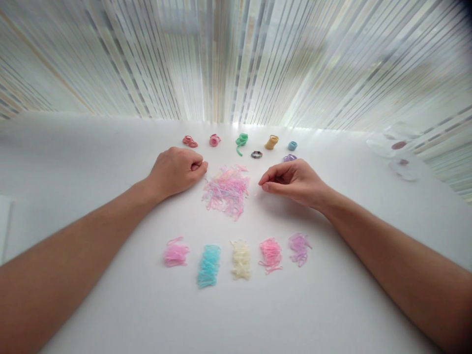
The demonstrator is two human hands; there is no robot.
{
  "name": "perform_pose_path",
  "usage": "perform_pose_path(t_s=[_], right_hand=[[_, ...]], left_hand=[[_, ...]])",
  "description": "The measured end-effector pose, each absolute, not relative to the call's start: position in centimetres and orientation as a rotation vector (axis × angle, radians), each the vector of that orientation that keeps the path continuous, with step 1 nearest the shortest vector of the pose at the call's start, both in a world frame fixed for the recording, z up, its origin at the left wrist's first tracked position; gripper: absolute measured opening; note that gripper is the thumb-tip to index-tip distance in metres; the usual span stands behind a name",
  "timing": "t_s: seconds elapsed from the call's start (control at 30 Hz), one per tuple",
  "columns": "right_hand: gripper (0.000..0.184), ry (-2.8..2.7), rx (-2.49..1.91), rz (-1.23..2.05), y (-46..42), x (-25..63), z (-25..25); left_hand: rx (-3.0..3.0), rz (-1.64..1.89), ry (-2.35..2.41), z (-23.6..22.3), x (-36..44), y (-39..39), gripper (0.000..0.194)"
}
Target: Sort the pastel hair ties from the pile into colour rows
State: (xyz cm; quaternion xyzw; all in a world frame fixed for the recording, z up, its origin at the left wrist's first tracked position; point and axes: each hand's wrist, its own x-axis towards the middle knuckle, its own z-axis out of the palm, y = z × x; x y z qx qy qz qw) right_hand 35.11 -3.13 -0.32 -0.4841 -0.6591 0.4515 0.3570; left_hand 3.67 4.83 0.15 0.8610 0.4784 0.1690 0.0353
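A loose heap of mixed pastel rubber bands [226,191], mostly pink and lilac, lies between my hands on the white table. To its left rests my left hand [178,170], curled into a fist; whatever may be inside is hidden. My right hand [289,182] is at the heap's right, thumb and forefinger together in a pinch. Anything between those fingertips is too small to make out. Nearer to me is a row of sorted bands: a lilac-pink pile [176,254], a blue pile [209,265], a cream pile [241,260], a pink pile [271,255] and a purple pile [300,249].
Behind the hands sit small coils: red [190,141], pink [215,140], green [242,141], yellow [272,142], blue [292,145] and purple [289,158]. A dark beaded ring [256,154] lies among them. Clear plastic pieces [401,168] are at right; a striped curtain [228,59] hangs behind.
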Motion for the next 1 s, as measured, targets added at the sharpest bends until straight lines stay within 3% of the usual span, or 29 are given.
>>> perform_pose_path(t_s=[0.6, 1.0], right_hand=[[0.027, -1.993, -1.211, 1.251, -3.2, 35.7, 0.2], [0.02, -2.038, -1.198, 1.256, -3.2, 35.7, 0.5]], left_hand=[[2.633, 0.525, 1.47, 0.1, 3.7, 4.8, 0.043], [2.641, 0.474, 1.509, 0.3, 3.8, 4.7, 0.045]])
